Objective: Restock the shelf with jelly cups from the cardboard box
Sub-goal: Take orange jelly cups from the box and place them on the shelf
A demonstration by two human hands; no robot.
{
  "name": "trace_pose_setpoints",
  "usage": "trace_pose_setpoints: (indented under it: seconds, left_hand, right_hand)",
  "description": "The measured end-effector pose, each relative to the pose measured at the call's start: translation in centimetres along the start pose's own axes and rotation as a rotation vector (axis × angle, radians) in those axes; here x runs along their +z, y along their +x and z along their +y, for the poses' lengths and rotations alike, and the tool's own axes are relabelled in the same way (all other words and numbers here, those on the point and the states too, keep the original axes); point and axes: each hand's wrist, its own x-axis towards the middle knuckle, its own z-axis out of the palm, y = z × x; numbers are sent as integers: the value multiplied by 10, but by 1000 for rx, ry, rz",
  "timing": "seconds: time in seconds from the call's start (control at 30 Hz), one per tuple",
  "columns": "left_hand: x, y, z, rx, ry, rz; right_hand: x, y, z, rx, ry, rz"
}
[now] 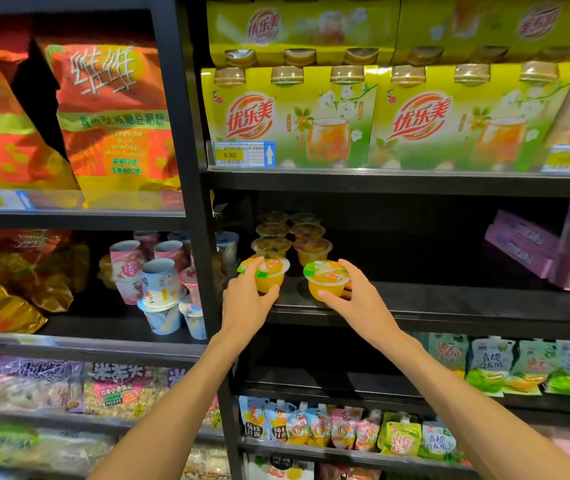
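Note:
My left hand (247, 299) grips an orange jelly cup (271, 273) with a green and red lid at the front left of the black middle shelf (450, 306). My right hand (358, 292) grips a second orange jelly cup (325, 282) just to the right of the first. Both cups sit at or just above the shelf's front edge. Behind them, several more jelly cups (292, 237) stand in two rows running toward the back. The cardboard box is out of view.
Pink boxes (533, 244) lie at the right end of the same shelf. Yellow-green drink multipacks (294, 119) fill the shelf above. Drink cups (162, 282) and orange bags (114, 116) fill the left bay. Pouches (346, 431) line the lower shelves.

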Motion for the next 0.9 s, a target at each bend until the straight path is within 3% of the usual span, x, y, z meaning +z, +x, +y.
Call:
trace_pose_setpoints:
  seconds: [0.9]
  left_hand:
    - [6, 2, -13, 47, -22, -17]
  right_hand:
    - [21, 24, -16, 74, -79, 62]
